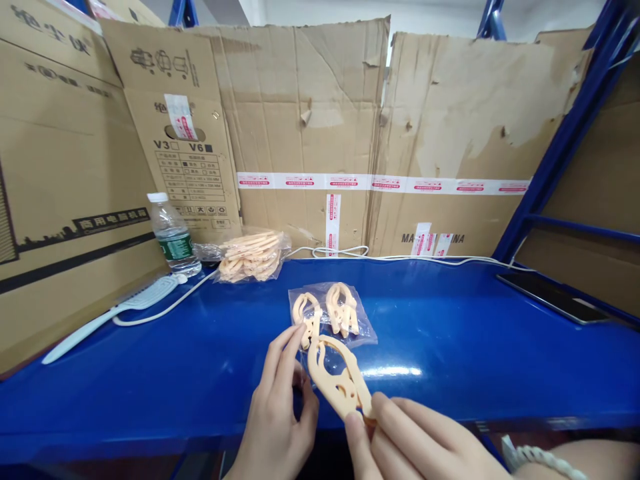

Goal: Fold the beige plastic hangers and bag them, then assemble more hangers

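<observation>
In my right hand [410, 433], thumb and fingers pinch the lower legs of a cream plastic clip [335, 387] with a looped top and a small cut-out design. Its upper end overlaps the near edge of a clear plastic bag [367, 333] on the blue table. Inside the bag lie two similar cream clips, a left one [313, 310] and a right one [343, 310]. My left hand [280, 407] has its fingertips on the bag's near left side, beside the left clip; its thumb is lower, and the exact grip is partly hidden.
Behind on the blue table [440, 287] are a bagged pile of cream pieces [253, 255], a water bottle [173, 237] and a white cable [165, 310]. A pale hairbrush [135, 297] lies left, a dark phone-like slab [553, 297] right. Cardboard walls [300, 133] enclose the back and left.
</observation>
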Available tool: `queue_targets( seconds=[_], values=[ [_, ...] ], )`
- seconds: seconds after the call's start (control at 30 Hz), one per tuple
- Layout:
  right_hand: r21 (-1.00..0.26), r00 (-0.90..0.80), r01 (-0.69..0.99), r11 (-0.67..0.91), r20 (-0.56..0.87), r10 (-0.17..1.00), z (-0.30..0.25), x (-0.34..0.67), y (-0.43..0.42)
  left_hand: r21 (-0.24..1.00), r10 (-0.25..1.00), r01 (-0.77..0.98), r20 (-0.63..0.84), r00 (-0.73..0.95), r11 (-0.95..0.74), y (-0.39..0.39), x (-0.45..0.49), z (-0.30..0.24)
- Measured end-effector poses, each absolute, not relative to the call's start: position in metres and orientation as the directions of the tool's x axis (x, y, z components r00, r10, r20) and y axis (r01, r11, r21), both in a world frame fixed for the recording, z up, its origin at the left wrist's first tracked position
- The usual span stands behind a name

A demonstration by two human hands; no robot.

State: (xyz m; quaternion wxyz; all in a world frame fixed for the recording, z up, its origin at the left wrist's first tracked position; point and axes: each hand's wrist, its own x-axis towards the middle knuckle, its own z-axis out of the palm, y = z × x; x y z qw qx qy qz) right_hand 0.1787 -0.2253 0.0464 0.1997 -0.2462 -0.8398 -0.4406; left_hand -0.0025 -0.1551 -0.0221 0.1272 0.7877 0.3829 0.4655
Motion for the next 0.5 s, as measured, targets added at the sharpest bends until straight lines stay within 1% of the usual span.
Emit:
queue_targets(
  seconds=[0.1,0.17,0.27,0.4,0.5],
  values=[
    [0.622,-0.769,0.619,0.479,0.604,0.209,0.041,0.167,-0.214,0.560,0.732,0.500,0.628,0.264,-0.660,-0.155,-0.003,-0.021],
    [0.623,-0.773,0.614,0.485,0.599,0.209,0.042,0.160,-0.208,0.556,0.738,0.520,0.627,0.251,-0.649,-0.156,-0.003,-0.021],
    [0.604,-0.792,0.583,0.543,0.570,0.217,0.043,0.150,-0.195,0.523,0.718,0.537,0.650,0.251,-0.662,-0.155,-0.006,-0.021],
    [0.545,-0.776,0.595,0.591,0.582,0.245,0.034,0.144,-0.169,0.451,0.653,0.526,0.696,0.299,-0.721,-0.153,-0.008,-0.022],
    [0.539,-0.763,0.627,0.563,0.570,0.305,0.023,0.143,-0.151,0.456,0.647,0.521,0.712,0.272,-0.721,-0.153,-0.006,-0.024]
  ],
)
